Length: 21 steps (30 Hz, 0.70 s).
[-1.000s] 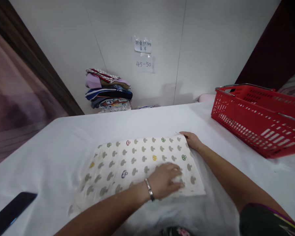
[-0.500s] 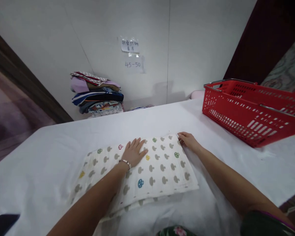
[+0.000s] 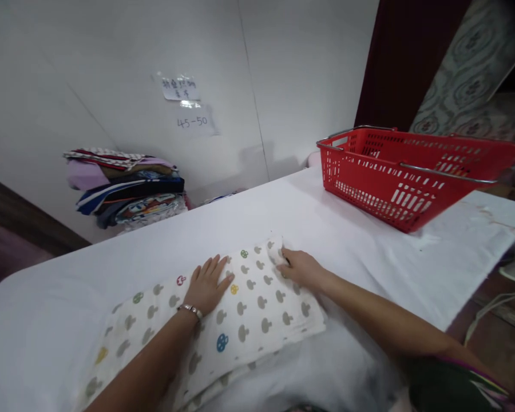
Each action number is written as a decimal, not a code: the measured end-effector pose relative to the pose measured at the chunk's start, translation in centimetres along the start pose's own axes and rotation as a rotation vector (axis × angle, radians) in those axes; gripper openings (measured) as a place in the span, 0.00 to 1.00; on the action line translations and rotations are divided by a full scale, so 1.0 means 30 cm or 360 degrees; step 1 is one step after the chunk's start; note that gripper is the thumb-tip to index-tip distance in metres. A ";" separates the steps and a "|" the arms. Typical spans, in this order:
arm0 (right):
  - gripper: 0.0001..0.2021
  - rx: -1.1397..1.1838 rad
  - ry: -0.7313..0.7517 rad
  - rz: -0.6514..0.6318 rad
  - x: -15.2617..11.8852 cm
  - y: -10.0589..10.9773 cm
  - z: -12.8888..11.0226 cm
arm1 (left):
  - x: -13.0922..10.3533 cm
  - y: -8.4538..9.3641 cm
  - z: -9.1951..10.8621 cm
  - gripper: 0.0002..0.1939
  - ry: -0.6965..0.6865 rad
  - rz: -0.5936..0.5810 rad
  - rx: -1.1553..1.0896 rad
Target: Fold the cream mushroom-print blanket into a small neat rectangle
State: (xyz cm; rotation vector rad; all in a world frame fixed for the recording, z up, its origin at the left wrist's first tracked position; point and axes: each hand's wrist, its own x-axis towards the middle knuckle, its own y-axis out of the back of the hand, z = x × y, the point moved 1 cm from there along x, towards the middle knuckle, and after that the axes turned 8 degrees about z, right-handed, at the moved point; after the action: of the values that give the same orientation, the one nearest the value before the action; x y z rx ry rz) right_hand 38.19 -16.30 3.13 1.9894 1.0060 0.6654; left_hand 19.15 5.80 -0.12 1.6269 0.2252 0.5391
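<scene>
A white cloth (image 3: 257,312) with grey and coloured mushroom prints lies folded in a long rectangle on the table. Flat on its middle rests my left hand (image 3: 206,286), fingers spread, a bracelet on the wrist. At the cloth's right edge, my right hand (image 3: 302,268) is closed on the far corner, which is bunched up slightly beside the fingers. The fingertips are partly hidden. My left forearm covers part of the cloth's near left side.
A red plastic basket (image 3: 377,183) with metal handles stands at the right on the white-covered table (image 3: 240,217). Against the wall at the back left is a stack of folded fabrics (image 3: 129,186). Handwritten paper signs (image 3: 181,88) are taped to the wall. Cables lie beyond the table's right edge.
My right hand has moved from touching the cloth's far right corner to gripping it, lifting and bunching the edge inward. My left hand stays flat on the cloth. The view has turned right.
</scene>
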 end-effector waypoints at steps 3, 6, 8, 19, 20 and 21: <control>0.16 -0.0348 0.0152 0.0054 -0.027 -0.015 -0.062 | 0.004 -0.002 -0.002 0.30 -0.0006 0.0002 0.0032; 0.17 -0.0519 0.0217 0.0044 -0.036 -0.036 -0.098 | 0.005 -0.004 -0.004 0.30 -0.0012 0.0007 0.0043; 0.16 -0.0563 0.0229 0.0053 -0.036 -0.045 -0.102 | 0.005 -0.004 -0.005 0.30 -0.0015 0.0012 0.0041; 0.13 -0.0608 0.0381 0.0247 -0.030 -0.021 -0.102 | 0.003 -0.006 -0.010 0.29 0.0013 0.0052 -0.0062; 0.12 -0.0583 0.0377 0.0264 -0.029 -0.023 -0.102 | 0.004 -0.005 -0.012 0.29 0.0029 0.0046 -0.0084; 0.11 -0.0550 0.0355 0.0270 -0.029 -0.025 -0.100 | 0.008 -0.001 -0.012 0.29 0.0053 0.0043 -0.0113</control>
State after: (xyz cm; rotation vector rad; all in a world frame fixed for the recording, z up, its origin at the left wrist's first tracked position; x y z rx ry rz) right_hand 35.22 -15.51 4.06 1.7318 0.7897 1.0963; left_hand 19.19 6.22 -0.10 1.5551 0.2069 0.5889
